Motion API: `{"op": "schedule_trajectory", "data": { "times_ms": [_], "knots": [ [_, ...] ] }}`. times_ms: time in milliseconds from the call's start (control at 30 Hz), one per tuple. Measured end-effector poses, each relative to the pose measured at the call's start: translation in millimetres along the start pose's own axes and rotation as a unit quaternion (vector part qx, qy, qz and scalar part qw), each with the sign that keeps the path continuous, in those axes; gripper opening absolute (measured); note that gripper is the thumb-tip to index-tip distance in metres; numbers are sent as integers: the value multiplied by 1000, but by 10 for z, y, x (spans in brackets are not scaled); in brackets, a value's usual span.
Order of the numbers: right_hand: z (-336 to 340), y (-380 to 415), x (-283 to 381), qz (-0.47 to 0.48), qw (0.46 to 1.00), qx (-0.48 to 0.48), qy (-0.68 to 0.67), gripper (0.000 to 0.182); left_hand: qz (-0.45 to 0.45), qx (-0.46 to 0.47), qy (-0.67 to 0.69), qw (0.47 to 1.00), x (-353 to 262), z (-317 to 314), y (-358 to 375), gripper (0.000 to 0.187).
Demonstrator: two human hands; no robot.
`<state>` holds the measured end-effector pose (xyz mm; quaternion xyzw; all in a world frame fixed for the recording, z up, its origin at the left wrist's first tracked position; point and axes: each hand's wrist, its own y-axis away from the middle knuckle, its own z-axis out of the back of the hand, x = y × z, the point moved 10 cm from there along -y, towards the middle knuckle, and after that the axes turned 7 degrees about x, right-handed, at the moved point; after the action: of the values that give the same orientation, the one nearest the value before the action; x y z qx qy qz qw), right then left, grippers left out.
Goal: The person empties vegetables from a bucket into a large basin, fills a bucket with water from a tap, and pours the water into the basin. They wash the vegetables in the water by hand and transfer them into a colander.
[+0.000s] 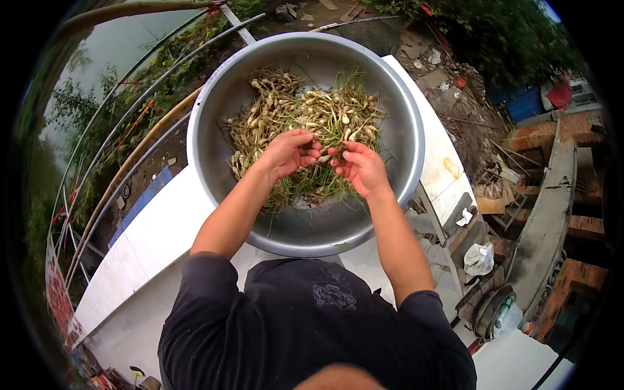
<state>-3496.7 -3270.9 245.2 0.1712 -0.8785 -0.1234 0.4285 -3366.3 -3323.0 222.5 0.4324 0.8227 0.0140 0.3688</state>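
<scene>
A wide metal basin [214, 123] holds a heap of wild onions [276, 97], small pale bulbs with thin green leaves and brownish roots. Over the middle of this heap, my left hand [291, 155] is closed, thumb and fingers pinched together; what lies between them is too small to make out. Close beside it, my right hand [361, 170] pinches a small, dark, soil-coloured bit of wild onion between thumb and forefinger. The fingertips of both hands face each other, a little apart. Loose green leaves lie in the basin below them.
The basin rests on a white board [153, 224]. Curved metal and bamboo poles [140, 146] run along the left. To the right are a stool frame, a crumpled white plastic bag [479, 259], a metal pot [492, 312] and a long plank [549, 214].
</scene>
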Motion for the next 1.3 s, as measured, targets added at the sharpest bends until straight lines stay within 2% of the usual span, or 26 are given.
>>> {"op": "schedule_trajectory", "data": {
  "times_ms": [167,400,500,567,667,833,900,1000,1100,1200,1233,1267,1300],
  "knots": [
    [-60,41,-60,-9,996,35,-76,29,34,-19,-5,999,60,-72,68,16],
    [-144,65,-68,-9,994,55,-90,32,54,-4,-14,998,107,-140,50,19],
    [-132,65,-66,-6,996,54,-71,33,63,2,-16,998,135,-162,52,21],
    [-107,61,-78,-2,997,49,-58,29,66,16,-20,998,161,-168,44,23],
    [-55,58,-106,-1,1000,15,-14,21,67,-11,-14,998,160,-204,74,22],
    [32,-14,-384,-24,997,-16,67,15,42,-73,-131,988,305,-138,82,19],
    [22,-2,-503,-46,999,-6,16,15,18,-69,-214,974,318,-141,73,18],
    [152,40,-741,-78,993,-19,-84,16,32,-81,-327,941,385,-233,143,21],
    [228,148,-795,-113,989,-41,-89,16,61,-74,-433,896,482,-309,73,20],
    [433,179,-537,-132,985,-40,-106,17,116,-40,-485,866,550,-499,-251,18],
    [538,189,-361,-139,983,-40,-112,18,155,-24,-483,861,462,-764,-467,20],
    [704,144,91,-111,988,-52,-93,19,162,18,-495,854,339,-1105,-805,20],
    [989,6,680,-30,992,-48,-111,21,120,75,-493,858,99,-1558,-1180,30]
  ]
}}
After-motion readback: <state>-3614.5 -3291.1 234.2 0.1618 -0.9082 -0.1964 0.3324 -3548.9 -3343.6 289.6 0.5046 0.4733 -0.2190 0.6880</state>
